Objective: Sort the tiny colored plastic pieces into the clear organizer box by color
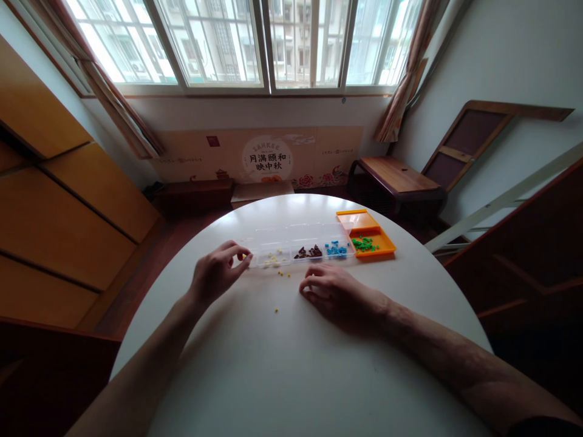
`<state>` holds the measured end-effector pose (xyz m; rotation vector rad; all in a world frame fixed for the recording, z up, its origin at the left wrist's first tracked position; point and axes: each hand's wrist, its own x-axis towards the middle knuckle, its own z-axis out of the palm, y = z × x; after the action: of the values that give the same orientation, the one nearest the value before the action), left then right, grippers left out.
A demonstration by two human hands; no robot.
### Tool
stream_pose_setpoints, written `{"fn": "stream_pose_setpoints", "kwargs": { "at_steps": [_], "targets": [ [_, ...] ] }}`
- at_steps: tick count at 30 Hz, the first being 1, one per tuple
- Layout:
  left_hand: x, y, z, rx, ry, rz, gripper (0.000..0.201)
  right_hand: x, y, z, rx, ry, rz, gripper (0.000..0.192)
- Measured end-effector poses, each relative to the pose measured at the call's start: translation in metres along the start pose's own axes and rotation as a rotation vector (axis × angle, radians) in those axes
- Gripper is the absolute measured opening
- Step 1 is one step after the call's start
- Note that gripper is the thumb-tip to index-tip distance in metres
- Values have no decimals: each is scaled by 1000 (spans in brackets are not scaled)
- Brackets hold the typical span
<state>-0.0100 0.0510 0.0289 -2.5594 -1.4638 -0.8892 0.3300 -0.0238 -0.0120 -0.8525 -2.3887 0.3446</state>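
At the left end of a clear compartment box (pixel 300 229), my left hand (pixel 221 269) has its thumb and forefinger pinched together. A speck of yellow shows beside those fingertips; whether they hold a piece is too small to tell. My right hand (pixel 334 290) rests on the table in front of the box, fingers loosely curled and slightly apart, with nothing visible in them. Several loose yellow pieces (pixel 280 273) lie between the hands, and a single yellow piece (pixel 276 310) lies closer to me. The box's compartments hold pale yellow pieces (pixel 274 258), dark brown pieces (pixel 308 252) and blue pieces (pixel 336 249).
An orange box (pixel 387 244) with green pieces (pixel 364 244) stands against the clear box's right end. Everything sits on a round white table (pixel 282 376). Beyond its far edge are a wooden stool (pixel 396 173), a printed cardboard panel (pixel 223 152) and a window.
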Motion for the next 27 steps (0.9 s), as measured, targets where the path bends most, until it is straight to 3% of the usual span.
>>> {"fn": "stream_pose_setpoints", "kwargs": {
  "at_steps": [7, 12, 15, 21, 27],
  "targets": [
    [1, -16, 5, 64, -8, -118, 21, 1, -3, -3, 17, 5, -6, 13],
    [0, -13, 3, 65, 2, -123, 21, 1, -1, -1, 19, 0, -7, 12],
    [0, -11, -1, -35, -21, -42, 23, 0, 0, 0, 18, -2, 3, 12],
    [-5, 9, -1, -525, -410, 282, 20, 0, -1, 0, 5, -2, 7, 11],
    [-8, 38, -1, -623, -667, 331, 16, 0, 0, 0, 12, 6, 6, 11]
  ]
}}
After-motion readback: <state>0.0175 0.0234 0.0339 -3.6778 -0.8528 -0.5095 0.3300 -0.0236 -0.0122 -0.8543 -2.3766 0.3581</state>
